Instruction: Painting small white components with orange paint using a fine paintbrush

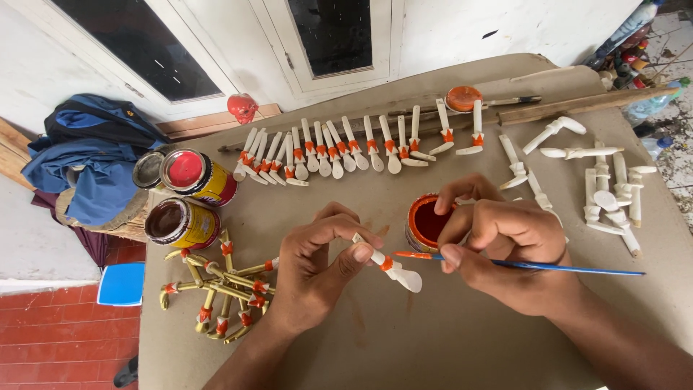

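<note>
While the left hand point(317, 260) pinches a small white wooden spoon point(393, 269) by its handle end, thumb and fingers clamped on it, the right hand point(505, 242) grips a thin blue-handled paintbrush point(548, 267) with its orange-tipped bristles right at the spoon's orange band. So both hands are closed around something, spoon left, brush right, roughly mid-worktop, a bit toward the near edge.

Just behind the hands sits a small open tin of orange-red paint point(426, 222), partly hidden by the right fingers. Along the far edge of the worktop point(447, 347) there's a long row of white spoons with orange bands point(339, 150), leaning on a stick. Toward the right edge lies a loose bunch of plain unpainted pieces point(606, 184). At the near left corner is a pile of yellowish ones with orange marks point(220, 289). Two bigger paint cans at the left edge: one with red paint point(195, 175), one with brown point(179, 222). A blue backpack point(97, 155) sits off the worktop to the left.
</note>
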